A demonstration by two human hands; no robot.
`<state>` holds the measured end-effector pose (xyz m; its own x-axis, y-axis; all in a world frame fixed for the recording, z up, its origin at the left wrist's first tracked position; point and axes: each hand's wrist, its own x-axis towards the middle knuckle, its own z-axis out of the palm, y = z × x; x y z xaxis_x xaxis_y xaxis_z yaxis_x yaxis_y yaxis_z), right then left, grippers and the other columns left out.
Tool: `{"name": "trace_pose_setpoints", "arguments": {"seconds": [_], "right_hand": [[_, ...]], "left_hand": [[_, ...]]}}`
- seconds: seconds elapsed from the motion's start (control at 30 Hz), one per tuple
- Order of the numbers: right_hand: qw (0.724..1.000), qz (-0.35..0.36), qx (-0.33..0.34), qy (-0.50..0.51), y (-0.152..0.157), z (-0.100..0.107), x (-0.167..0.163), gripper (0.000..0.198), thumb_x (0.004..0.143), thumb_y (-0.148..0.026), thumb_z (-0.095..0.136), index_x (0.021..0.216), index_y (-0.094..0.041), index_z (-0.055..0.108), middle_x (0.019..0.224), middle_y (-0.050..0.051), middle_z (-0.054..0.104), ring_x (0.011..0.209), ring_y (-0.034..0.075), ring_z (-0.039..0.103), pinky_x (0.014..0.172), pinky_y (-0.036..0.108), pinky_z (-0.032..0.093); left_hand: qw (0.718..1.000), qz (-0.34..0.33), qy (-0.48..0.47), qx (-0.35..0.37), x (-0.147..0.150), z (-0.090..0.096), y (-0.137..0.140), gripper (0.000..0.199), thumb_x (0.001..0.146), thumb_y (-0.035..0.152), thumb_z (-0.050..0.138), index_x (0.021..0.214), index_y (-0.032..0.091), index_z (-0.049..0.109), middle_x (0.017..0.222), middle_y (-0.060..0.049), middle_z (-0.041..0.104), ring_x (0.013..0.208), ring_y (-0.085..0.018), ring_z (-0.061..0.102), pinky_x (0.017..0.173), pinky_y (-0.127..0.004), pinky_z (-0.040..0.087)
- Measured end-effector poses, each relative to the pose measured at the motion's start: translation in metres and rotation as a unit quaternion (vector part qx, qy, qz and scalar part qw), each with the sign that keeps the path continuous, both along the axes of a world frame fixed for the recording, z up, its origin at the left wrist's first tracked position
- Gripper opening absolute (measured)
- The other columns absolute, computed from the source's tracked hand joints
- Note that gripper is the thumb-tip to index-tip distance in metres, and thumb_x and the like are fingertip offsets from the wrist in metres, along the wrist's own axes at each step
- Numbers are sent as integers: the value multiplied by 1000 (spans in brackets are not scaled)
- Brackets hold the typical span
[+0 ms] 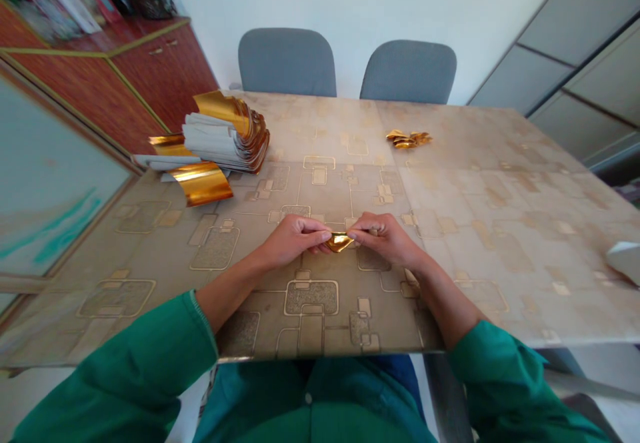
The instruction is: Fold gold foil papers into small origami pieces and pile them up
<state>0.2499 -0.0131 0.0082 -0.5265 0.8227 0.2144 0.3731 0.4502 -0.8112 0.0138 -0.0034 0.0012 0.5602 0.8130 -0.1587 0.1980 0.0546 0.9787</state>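
Note:
Between my two hands, just above the patterned tablecloth, is a small folded piece of gold foil paper. My left hand pinches its left end between thumb and fingers. Its right end is in a pinch of my right hand. The middle of the folded piece bulges toward me and shines; its ends are hidden by my fingertips. Farther off to the right lies a small heap of folded gold pieces.
At the back left stands a thick stack of gold and white paper sheets, with a loose curled gold sheet in front. Two grey chairs stand behind the table. A white object sits at the right edge. A wooden cabinet is left.

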Motion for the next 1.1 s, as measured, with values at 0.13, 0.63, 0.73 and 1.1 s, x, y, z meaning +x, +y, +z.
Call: {"name": "trace_pose_setpoints", "arguments": {"seconds": [0.13, 0.63, 0.73, 1.1], "right_hand": [[1000, 10, 8, -11, -3, 4, 2, 30, 95, -40, 57, 79, -19, 72, 70, 0, 67, 65, 11, 54, 61, 24, 38], [999, -2, -31, 35, -5, 5, 2, 32, 92, -43, 60, 76, -18, 72, 66, 0, 64, 61, 11, 55, 59, 24, 41], [995, -48, -45, 79, -4, -2, 1, 28, 88, -42, 63, 76, -19, 72, 66, -1, 65, 60, 11, 55, 58, 24, 41], [978, -155, -8, 138, -14, -11, -24, 25, 86, -41, 63, 75, -21, 73, 65, 1, 69, 60, 14, 59, 60, 27, 45]], "left_hand": [[1000, -12, 11, 5, 1, 1, -3, 25, 84, 35, 63, 89, 13, 73, 78, -7, 75, 66, -12, 67, 61, -21, 50], [995, -94, -33, -27, -9, 8, 8, 27, 86, 35, 66, 102, 14, 71, 91, -9, 77, 78, -16, 73, 63, -21, 52], [996, -15, -76, -49, -6, 5, 3, 37, 85, 36, 68, 115, 15, 65, 93, -9, 76, 78, -15, 72, 67, -24, 54], [992, 94, -80, -11, 9, 4, -8, 32, 75, 40, 75, 87, 12, 66, 80, -5, 73, 70, -14, 68, 61, -23, 51]]}}
